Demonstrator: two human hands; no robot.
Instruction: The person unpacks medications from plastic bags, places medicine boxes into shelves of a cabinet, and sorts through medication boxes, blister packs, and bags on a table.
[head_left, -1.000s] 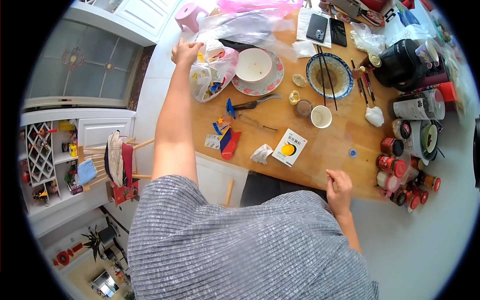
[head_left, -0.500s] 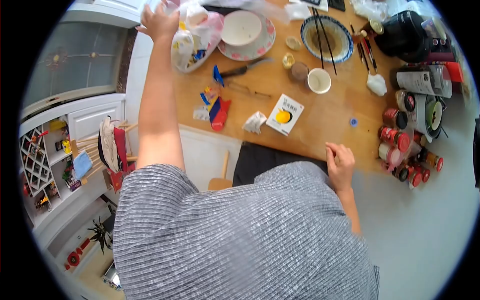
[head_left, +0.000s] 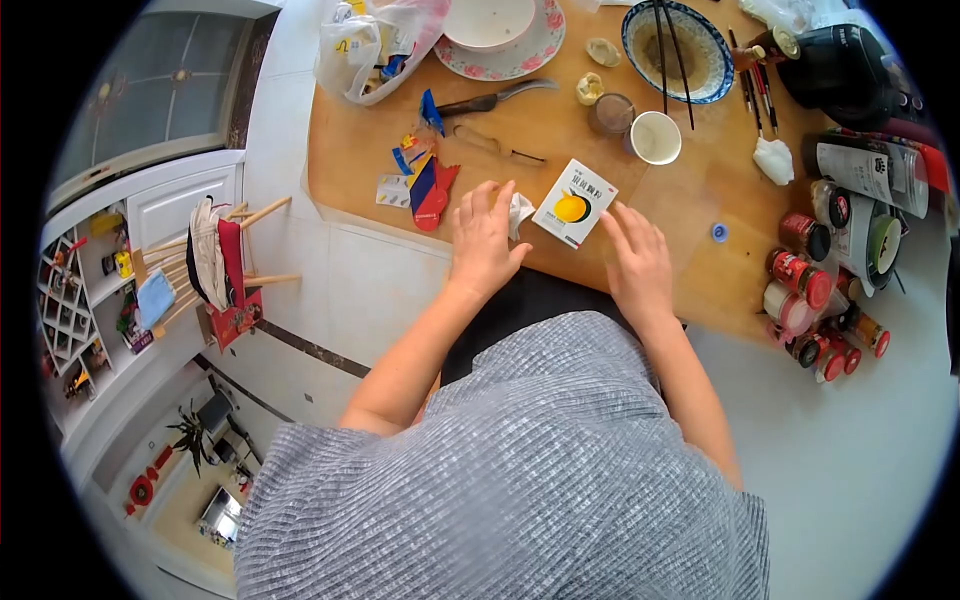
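Observation:
My left hand (head_left: 487, 238) is open over the table's near edge, its fingers spread. A crumpled white tissue (head_left: 519, 212) shows just right of its fingers, partly hidden by them; I cannot tell whether they touch. A small white box (head_left: 577, 204) with a yellow fruit picture and black lettering lies flat between my hands. Close to the box's right side is my right hand (head_left: 640, 262), open, with its fingers stretched out and loosely apart. Torn red, blue and yellow packaging (head_left: 431, 196) lies to the left of my left hand.
Farther back are a knife (head_left: 497, 97), a plastic bag (head_left: 376, 45), a white bowl (head_left: 488, 22) on a flowered plate, a paper cup (head_left: 656, 138), a brown-filled cup (head_left: 612, 115), and chopsticks across a blue-rimmed bowl (head_left: 712, 60). Red-lidded jars (head_left: 800, 278) crowd the right edge near a blue cap (head_left: 720, 233).
My left hand has come back from beside the plastic bag at the far left to the tissue. My right hand has moved forward and left, up to the box, and its fingers have straightened.

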